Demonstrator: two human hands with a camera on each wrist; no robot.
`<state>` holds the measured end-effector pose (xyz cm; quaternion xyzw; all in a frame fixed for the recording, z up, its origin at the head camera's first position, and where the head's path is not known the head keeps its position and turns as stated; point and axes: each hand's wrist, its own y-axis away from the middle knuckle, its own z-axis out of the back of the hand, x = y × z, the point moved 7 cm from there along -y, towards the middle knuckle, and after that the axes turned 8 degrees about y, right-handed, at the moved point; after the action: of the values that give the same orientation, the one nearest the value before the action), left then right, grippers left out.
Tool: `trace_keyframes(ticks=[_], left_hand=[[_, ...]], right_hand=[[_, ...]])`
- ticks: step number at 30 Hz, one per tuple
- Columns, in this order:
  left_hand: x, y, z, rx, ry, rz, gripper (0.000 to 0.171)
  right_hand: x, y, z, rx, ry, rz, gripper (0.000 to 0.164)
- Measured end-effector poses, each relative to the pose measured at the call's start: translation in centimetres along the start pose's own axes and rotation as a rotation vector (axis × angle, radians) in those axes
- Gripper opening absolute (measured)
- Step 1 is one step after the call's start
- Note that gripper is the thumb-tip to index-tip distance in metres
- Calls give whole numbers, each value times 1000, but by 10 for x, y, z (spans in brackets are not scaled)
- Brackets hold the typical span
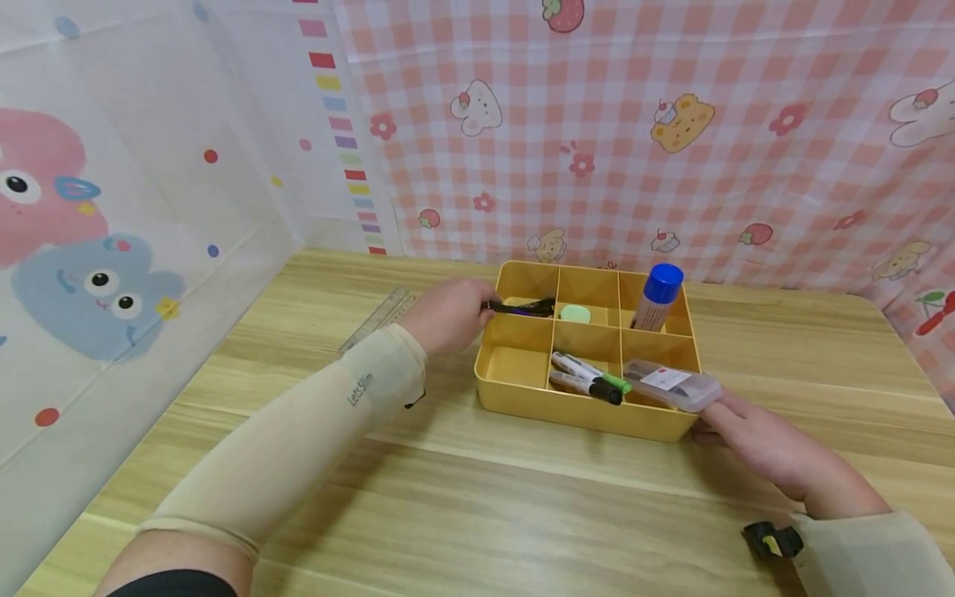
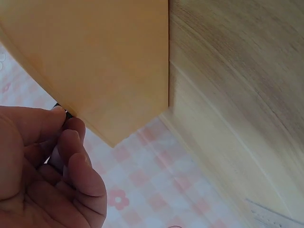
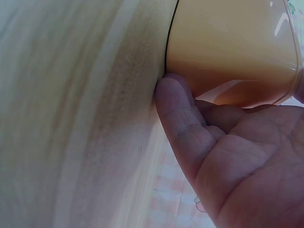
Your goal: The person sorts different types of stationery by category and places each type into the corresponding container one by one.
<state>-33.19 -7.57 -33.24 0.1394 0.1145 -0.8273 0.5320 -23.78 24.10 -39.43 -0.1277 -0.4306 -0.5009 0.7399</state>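
Observation:
A yellow divided organizer box (image 1: 589, 419) stands on the table. At its back left compartment my left hand (image 1: 455, 313) pinches one end of a slim black pen (image 1: 515, 309) between thumb and fingertips, over the rim. The left wrist view shows only a dark bit of the pen (image 2: 69, 114) at the rim, most of it hidden. My right hand (image 1: 776, 444) holds the box's front right corner, with fingers against the outer wall (image 3: 232, 52) low by the table. Close to that hand, a clear plastic case (image 1: 675, 384) leans over the front right compartment's rim.
White markers (image 1: 585, 377) with black and green caps lie in the front middle compartment. Behind are a pale green piece (image 1: 575, 314) and a blue-capped glue stick (image 1: 659, 297). A clear ruler (image 1: 379, 317) lies left of the box. A checked cloth (image 1: 522, 191) hangs behind the table.

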Motion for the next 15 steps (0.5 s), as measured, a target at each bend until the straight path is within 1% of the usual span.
trace_keyframes(ticks=[8, 15], left_hand=[[9, 6, 2, 11, 61, 58, 37], [18, 15, 6, 4, 69, 96, 39]], right_hand=[[3, 1, -1, 3, -9, 14, 65], [2, 1, -1, 13, -13, 7, 66]])
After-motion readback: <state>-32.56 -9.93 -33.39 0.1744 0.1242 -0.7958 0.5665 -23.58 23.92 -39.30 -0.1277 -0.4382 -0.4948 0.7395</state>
